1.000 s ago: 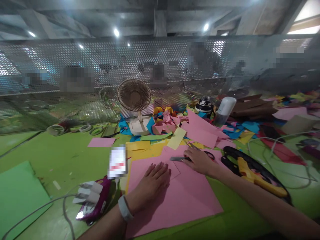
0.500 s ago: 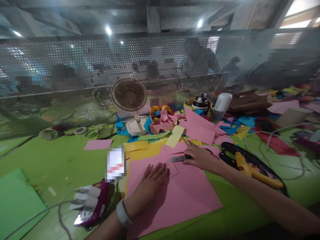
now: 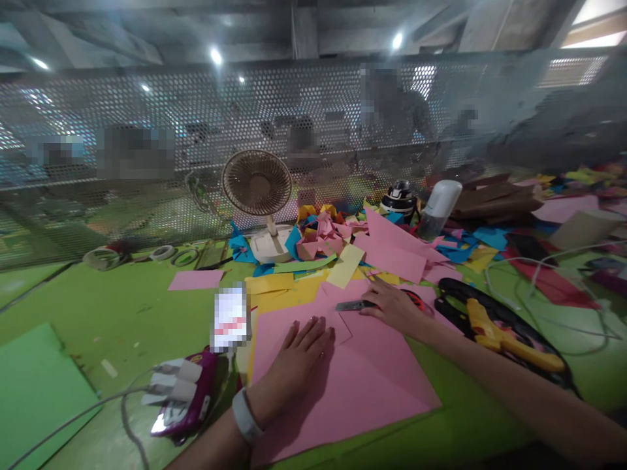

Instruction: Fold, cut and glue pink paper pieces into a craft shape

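Note:
A large pink sheet (image 3: 362, 385) lies before me, with a thin angled line on it between my hands. My left hand (image 3: 306, 349) is pressed flat on it, fingers stretched out and holding nothing. Palm down at the sheet's far edge, my right hand (image 3: 392, 308) has its thumb and fingers around the dark rear end of a grey utility knife (image 3: 350, 305), whose front points left over the paper. Just past the fingertips lie thin pointed blades (image 3: 373, 277). A red loop handle (image 3: 415, 300) shows by the right wrist; whether it joins the blades is hidden.
Behind the sheet are a heap of coloured paper pieces (image 3: 326, 238), a fan (image 3: 257, 186) and a bottle (image 3: 441, 205). A yellow glue gun (image 3: 504, 339) rests at the right. Leftward are a phone (image 3: 230, 320), a purple power strip (image 3: 189, 405) with cables, and green paper (image 3: 39, 398).
The whole view has shifted slightly to the right. My right hand sits a little farther back along the knife, leaving more of it showing. My left hand stays flat on the pink sheet.

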`<action>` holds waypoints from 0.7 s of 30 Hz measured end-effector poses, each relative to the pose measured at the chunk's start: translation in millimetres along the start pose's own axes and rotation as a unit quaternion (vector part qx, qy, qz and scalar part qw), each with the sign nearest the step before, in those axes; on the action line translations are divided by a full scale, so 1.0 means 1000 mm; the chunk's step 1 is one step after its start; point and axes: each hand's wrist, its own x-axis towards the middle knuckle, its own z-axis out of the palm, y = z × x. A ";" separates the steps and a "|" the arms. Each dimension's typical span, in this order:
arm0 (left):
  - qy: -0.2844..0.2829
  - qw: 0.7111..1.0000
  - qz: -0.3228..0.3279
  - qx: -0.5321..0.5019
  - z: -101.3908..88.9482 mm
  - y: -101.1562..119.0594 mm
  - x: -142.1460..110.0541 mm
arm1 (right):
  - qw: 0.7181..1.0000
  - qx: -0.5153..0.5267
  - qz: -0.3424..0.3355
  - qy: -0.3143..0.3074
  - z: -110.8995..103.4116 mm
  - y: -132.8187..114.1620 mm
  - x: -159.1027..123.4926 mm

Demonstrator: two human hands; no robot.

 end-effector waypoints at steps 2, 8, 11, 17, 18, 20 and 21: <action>0.002 1.000 -0.006 -0.006 -0.001 0.001 0.000 | 1.000 0.025 0.001 -0.003 0.000 0.001 -0.002; 0.042 0.999 -0.006 -0.012 -0.007 0.011 -0.002 | 0.996 0.076 -0.015 -0.034 -0.008 -0.001 -0.014; 0.048 0.999 -0.007 -0.016 -0.008 0.013 -0.002 | 0.995 0.081 -0.022 -0.050 -0.013 -0.007 -0.024; 0.043 0.999 0.000 -0.027 -0.006 0.011 0.000 | 0.997 0.064 -0.008 -0.033 -0.010 -0.021 -0.031; 0.037 0.999 -0.001 -0.027 -0.007 0.011 0.000 | 0.997 0.063 -0.009 -0.032 -0.010 -0.022 -0.031; 0.027 0.999 -0.005 -0.028 -0.008 0.011 0.000 | 0.997 0.065 -0.014 -0.036 -0.009 -0.022 -0.031; 0.024 0.999 -0.005 -0.029 -0.008 0.011 0.000 | 0.997 0.067 -0.015 -0.039 -0.009 -0.021 -0.032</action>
